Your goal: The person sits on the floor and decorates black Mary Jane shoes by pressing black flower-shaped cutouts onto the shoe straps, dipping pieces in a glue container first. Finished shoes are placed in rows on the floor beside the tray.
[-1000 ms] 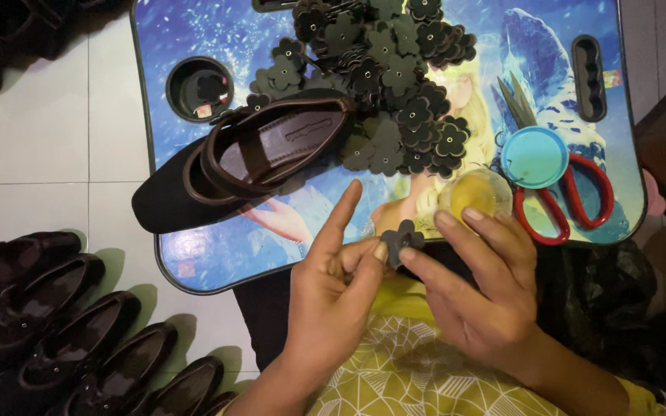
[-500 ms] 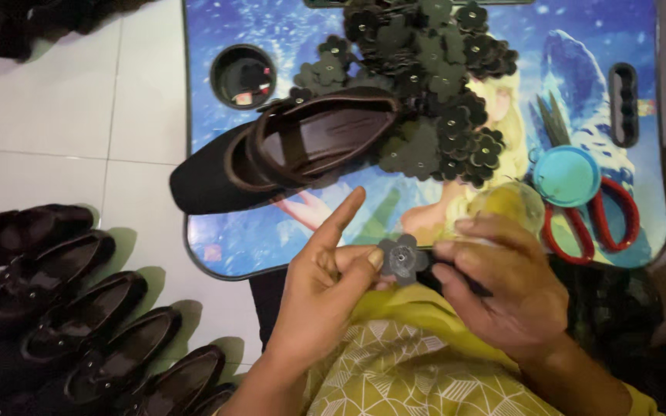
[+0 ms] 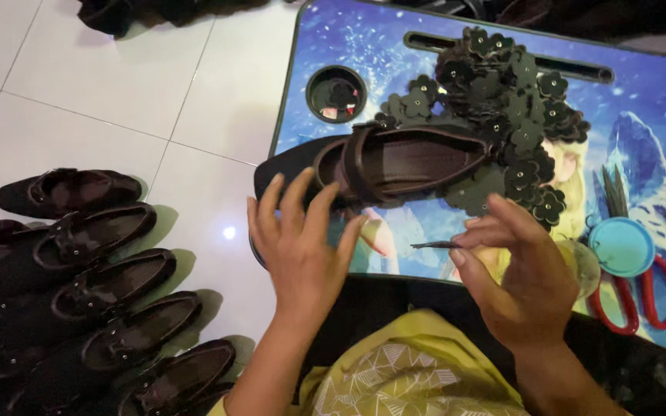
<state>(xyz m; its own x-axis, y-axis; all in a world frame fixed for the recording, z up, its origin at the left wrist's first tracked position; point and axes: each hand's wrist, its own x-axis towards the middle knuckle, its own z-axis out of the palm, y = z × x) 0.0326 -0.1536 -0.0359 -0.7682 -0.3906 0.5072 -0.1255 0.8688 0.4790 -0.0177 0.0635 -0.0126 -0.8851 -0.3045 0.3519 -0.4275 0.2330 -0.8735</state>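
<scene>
While the left hand spreads open with its fingers fanned, its fingertips lie at the heel end of the dark shoe, touching or just short of it; I cannot tell which. That shoe lies on the blue tray, straight ahead of this hand, its long axis running left to right with the toe to the right, buried among a heap of dark flowers. So the left hand is much the nearer to it. Off to the right, the right hand pinches a thin dark tool between thumb and fingertips, its tip pointing left. Red scissors and a teal lid lie beyond. More shoes line the floor at left.
</scene>
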